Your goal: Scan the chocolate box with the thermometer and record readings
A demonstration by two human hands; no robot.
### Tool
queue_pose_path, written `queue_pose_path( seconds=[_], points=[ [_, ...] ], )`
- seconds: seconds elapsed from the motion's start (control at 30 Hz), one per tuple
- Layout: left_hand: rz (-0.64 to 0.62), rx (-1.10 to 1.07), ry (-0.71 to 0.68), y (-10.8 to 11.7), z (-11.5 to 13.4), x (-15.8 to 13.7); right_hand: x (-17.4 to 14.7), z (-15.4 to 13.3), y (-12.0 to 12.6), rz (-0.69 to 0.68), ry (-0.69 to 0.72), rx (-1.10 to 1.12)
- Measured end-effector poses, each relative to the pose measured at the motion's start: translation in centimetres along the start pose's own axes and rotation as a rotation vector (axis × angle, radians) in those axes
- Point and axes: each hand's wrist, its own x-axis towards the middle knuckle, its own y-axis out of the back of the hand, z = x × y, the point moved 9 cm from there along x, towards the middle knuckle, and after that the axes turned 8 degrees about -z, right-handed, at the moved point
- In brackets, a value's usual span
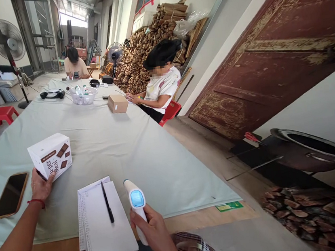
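Observation:
My left hand [42,185] grips the near lower edge of a white carton [50,156] printed with brown chocolate squares; the carton is at the left of the table. In my right hand [152,227] is a white infrared thermometer [137,210], held by its handle with its lit blue screen facing me. Between my hands lies a stack of paper [105,231] reaching over the table's near edge, some sheets bearing handwriting. A black pen [107,202] rests on the top sheet. Left of my left hand, a phone [10,195] lies with its dark screen up.
The long table has a pale green cloth [147,156]. Farther along stand a cardboard box [117,103] and a clear basin [84,95] with bottles. One person [159,85] sits at the right side, another [74,65] at the far end. A large wok [316,146] is at right.

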Motion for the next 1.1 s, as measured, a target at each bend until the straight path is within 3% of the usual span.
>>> queue_pose_path(
  seconds=[0.13,0.33,0.4,0.47,0.57,0.67,0.83,0.97,1.1],
  points=[
    [-0.062,0.136,0.095,-0.8,-0.9,0.2,0.2,0.1,0.1,0.023,-0.013,-0.010],
    [0.196,0.108,0.022,-0.6,-1.6,-3.7,0.4,-0.1,-0.3,0.031,-0.017,0.013],
    [0.205,0.084,-0.066,-1.0,-1.2,-5.6,0.6,0.1,-0.3,0.030,-0.014,0.010],
    [0.065,0.081,-0.224,-2.4,0.3,-7.3,1.0,0.4,-0.3,0.037,-0.008,-0.001],
    [-0.273,0.147,-0.492,-5.5,3.4,-10.0,1.8,1.4,-0.4,0.031,-0.007,-0.042],
    [-0.446,0.272,-0.638,-7.1,5.3,-11.9,3.2,2.4,0.2,0.072,0.013,-0.163],
    [-0.548,0.412,-0.728,-8.6,5.6,-13.0,6.1,3.4,2.1,0.194,0.012,-0.573],
    [-0.539,0.457,-0.718,-8.9,5.1,-12.9,9.1,3.7,2.1,0.162,0.033,-0.909],
    [-0.498,0.461,-0.721,-8.8,4.9,-12.8,10.9,4.2,2.0,0.128,0.045,-1.088]
  ],
)
